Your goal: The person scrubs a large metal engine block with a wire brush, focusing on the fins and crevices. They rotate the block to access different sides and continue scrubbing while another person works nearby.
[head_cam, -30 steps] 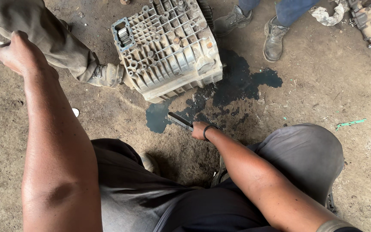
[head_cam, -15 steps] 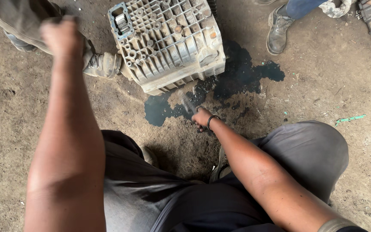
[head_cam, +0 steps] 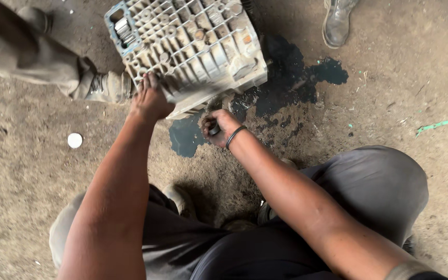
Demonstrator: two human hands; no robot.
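A ribbed grey metal housing (head_cam: 193, 46) with a blue-edged rim lies on the dirt floor. My left hand (head_cam: 150, 99) rests on its near left edge, fingers on the ribs. My right hand (head_cam: 220, 126), with a dark band at the wrist, is closed around a dark tool (head_cam: 214, 129) whose tip points up under the housing's near edge. The tool's working end is hidden under the casting. A dark oil puddle (head_cam: 286, 83) spreads on the ground beneath and to the right of the housing.
Another person's trouser leg and boot (head_cam: 102, 85) stand just left of the housing, and a second boot (head_cam: 338, 23) is at the top right. A small white disc (head_cam: 74, 140) and a green scrap (head_cam: 435, 125) lie on the dirt. My knees fill the foreground.
My left hand came down from the upper left and landed on the housing's edge. My right hand moved the tool up to the casting's near side.
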